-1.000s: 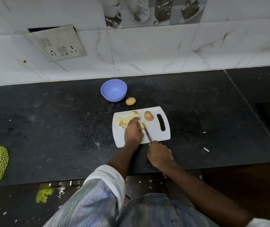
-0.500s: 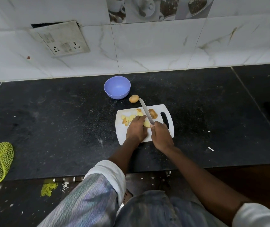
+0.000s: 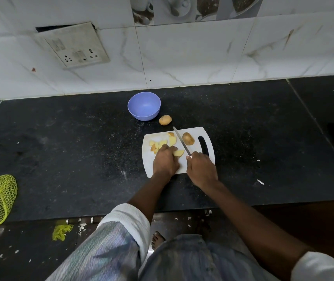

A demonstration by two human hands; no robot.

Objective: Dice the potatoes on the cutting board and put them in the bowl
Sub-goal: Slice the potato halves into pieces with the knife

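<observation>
Black counter bears board, bowl, potato.

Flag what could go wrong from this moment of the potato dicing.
1. The left hand pins a potato piece right beside the knife blade held by the right hand; a slip could likely nick the fingers.
2. The whole potato lies loose on the counter between bowl and cutting board; it might roll.
3. The bowl looks empty; cut pieces crowding the board may scatter.

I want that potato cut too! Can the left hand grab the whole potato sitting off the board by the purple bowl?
Probably yes. The potato lies bare on the counter just past the cutting board, nothing covering it. But the left hand is pinning a potato piece.
</observation>
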